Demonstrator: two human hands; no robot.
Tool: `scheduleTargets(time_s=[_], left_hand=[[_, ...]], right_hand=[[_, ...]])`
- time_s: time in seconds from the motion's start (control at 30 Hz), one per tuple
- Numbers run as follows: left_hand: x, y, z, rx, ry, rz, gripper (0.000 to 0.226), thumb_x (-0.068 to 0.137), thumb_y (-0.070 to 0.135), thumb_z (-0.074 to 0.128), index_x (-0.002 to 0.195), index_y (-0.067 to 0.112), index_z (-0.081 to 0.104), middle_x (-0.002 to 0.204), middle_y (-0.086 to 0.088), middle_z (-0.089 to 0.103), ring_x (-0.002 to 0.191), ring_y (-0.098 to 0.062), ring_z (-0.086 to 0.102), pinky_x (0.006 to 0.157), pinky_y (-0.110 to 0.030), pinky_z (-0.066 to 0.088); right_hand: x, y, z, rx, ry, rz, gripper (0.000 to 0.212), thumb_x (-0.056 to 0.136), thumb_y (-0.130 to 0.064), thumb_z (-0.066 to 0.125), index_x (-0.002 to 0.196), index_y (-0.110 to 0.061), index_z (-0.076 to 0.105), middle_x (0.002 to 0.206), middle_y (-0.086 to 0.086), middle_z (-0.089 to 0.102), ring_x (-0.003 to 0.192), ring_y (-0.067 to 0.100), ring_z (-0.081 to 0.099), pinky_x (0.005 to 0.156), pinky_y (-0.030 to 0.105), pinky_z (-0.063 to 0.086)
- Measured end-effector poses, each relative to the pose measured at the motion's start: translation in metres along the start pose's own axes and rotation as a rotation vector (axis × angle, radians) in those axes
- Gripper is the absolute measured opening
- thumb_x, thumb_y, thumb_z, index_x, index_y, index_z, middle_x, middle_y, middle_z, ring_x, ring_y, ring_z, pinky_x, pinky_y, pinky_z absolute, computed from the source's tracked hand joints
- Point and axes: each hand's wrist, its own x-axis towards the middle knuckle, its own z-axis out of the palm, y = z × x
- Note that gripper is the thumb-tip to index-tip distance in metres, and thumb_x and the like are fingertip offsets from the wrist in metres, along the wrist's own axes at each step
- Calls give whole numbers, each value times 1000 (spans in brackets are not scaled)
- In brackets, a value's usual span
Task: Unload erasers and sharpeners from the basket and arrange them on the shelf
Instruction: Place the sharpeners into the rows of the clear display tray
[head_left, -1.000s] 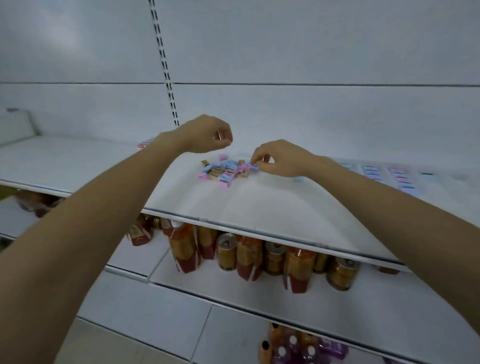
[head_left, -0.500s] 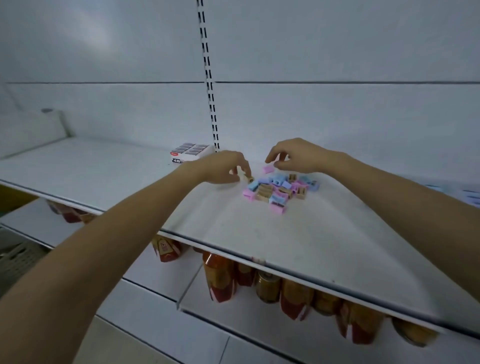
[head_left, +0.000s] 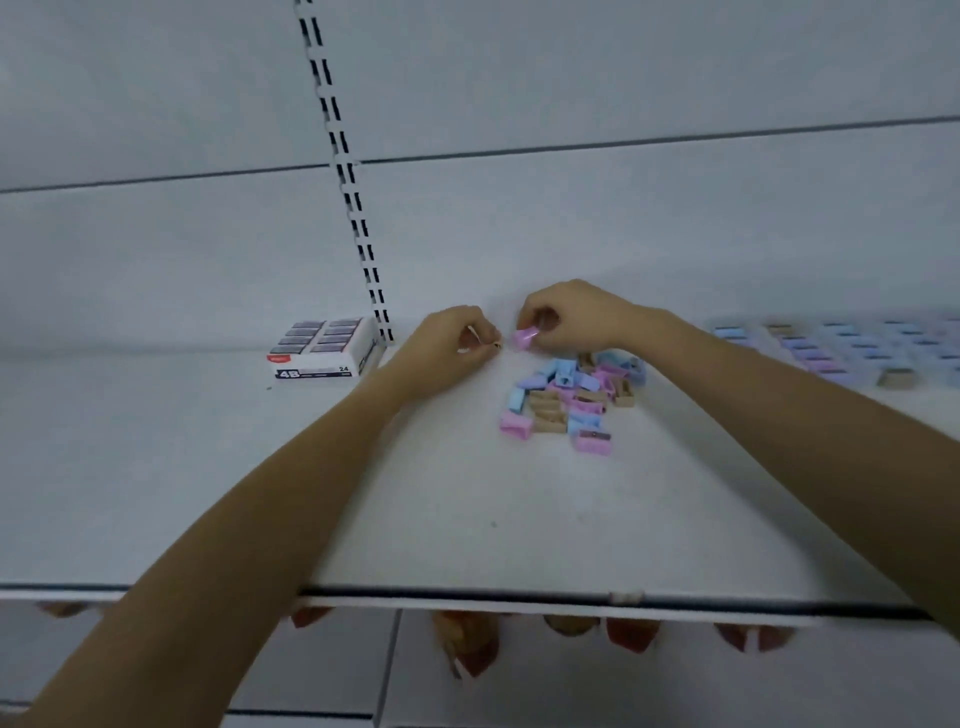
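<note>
A loose heap of small pink, blue and tan sharpeners (head_left: 571, 397) lies on the white shelf (head_left: 467, 519). My right hand (head_left: 566, 317) pinches a pink sharpener (head_left: 524, 338) just behind the heap, low over the shelf. My left hand (head_left: 452, 345) is curled beside it to the left and pinches a small tan sharpener (head_left: 496, 343) at its fingertips. A white box of erasers (head_left: 322, 348) stands further left against the back wall. The basket is out of view.
Rows of sharpeners (head_left: 831, 345) stand lined up at the right of the shelf. A slotted upright (head_left: 345, 176) runs up the back wall. Below the shelf edge (head_left: 467, 597), tops of bottles and cans (head_left: 467, 639) show on a lower shelf.
The view has shifted so the heap sits further right and closer. Both hands have come together behind the heap; my right hand now holds a pink sharpener.
</note>
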Motion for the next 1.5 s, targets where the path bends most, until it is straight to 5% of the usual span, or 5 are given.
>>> scheduleTargets(time_s=[0.23, 0.6, 0.73, 1.2, 1.5], left_hand=[[6, 3, 9, -188, 45, 143, 36, 79, -5, 59, 114, 7, 58, 97, -3, 50, 72, -1, 54, 73, -3, 43], [-7, 30, 6, -441, 62, 92, 10, 86, 13, 61, 92, 14, 54, 90, 2, 59, 74, -13, 64, 68, -16, 47], [-10, 37, 6, -435, 74, 146, 13, 84, 11, 64, 95, 9, 59, 93, 1, 63, 70, 8, 57, 74, -13, 48], [8, 116, 35, -130, 30, 361, 40, 86, 8, 62, 125, 6, 54, 108, -3, 44, 97, -15, 60, 88, -2, 39], [23, 242, 109, -166, 79, 363, 26, 76, 19, 74, 91, 5, 59, 87, 1, 49, 83, -19, 60, 74, -22, 47]], right_hand=[[-37, 3, -5, 52, 270, 116, 33, 80, -8, 62, 113, -13, 61, 94, 5, 50, 85, 15, 47, 76, 24, 36], [-75, -37, 8, 467, 544, 176, 25, 84, 6, 54, 101, -13, 50, 101, 3, 62, 88, 7, 63, 81, 16, 49], [-90, -39, 10, 438, 553, 198, 32, 86, 5, 53, 112, -13, 52, 104, 1, 60, 93, 16, 63, 80, 15, 49], [-182, 18, -19, 132, 489, 329, 30, 90, -6, 55, 120, -9, 58, 102, 1, 44, 77, 4, 53, 82, 16, 41], [-304, 94, -55, 23, 444, 362, 22, 84, -12, 64, 106, -11, 64, 98, 3, 57, 82, 9, 47, 70, 12, 32]])
